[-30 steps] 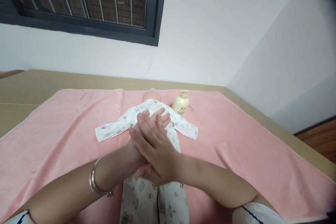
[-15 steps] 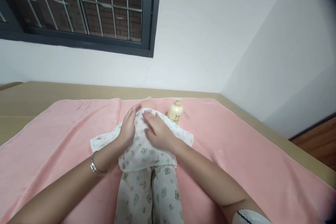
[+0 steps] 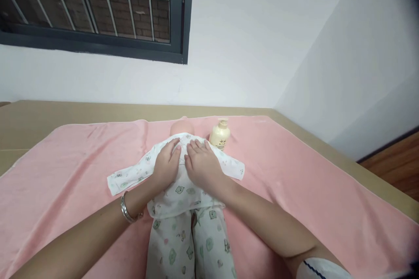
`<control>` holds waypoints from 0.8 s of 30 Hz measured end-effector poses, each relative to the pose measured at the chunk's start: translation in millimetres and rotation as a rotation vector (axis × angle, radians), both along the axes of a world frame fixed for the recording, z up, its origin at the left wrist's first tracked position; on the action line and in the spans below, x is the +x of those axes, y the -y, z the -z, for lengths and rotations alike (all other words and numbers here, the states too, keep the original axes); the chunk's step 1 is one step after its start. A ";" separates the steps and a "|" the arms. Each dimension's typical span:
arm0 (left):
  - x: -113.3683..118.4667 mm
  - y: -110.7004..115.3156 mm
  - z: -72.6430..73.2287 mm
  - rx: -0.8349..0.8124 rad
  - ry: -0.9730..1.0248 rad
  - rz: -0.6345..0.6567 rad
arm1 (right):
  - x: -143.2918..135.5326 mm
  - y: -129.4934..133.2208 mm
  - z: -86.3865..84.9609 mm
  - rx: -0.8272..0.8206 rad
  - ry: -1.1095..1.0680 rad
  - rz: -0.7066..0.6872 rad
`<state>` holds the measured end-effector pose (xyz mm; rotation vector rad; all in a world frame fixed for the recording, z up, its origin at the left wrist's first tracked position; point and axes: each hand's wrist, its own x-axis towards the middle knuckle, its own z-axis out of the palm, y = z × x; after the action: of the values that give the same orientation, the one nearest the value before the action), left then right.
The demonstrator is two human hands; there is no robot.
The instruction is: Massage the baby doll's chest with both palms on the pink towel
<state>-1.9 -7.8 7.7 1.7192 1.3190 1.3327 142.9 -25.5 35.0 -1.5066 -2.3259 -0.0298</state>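
A small bald figure, which looks like a baby doll, lies on a pink blanket [image 3: 88, 183] in a white long-sleeved top [image 3: 186, 200] with a printed animal pattern. Matching trousers [image 3: 173, 244] cover its legs. Only the smooth top of its head [image 3: 182, 127] shows; whether it lies on its back or front I cannot tell. My left hand [image 3: 167, 163] rests flat on the left of the upper body, fingers stretched out. On the right side of it, my right hand [image 3: 203, 163] lies flat too. Neither hand holds anything. A cream pump bottle [image 3: 220, 134] stands just beyond my right hand.
The blanket covers a beige surface [image 3: 81, 111] that runs up to the white wall [image 3: 248, 48]. A dark-framed, barred window [image 3: 184, 22] is at upper left. Brown wood [image 3: 396, 170] shows at the right edge.
Both hands have gone from tilted, partly lifted palms to lying flat on the top. More of the head and sleeves shows. The camera view has shifted slightly.
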 end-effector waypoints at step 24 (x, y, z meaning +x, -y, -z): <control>4.8 9.4 19.0 0.205 -0.420 -0.083 | 14.1 -28.8 8.3 -0.095 -0.200 -0.052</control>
<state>3.0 -17.2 -11.3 2.1958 1.5351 1.2286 157.0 3.3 26.7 -1.4207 -2.2319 0.2370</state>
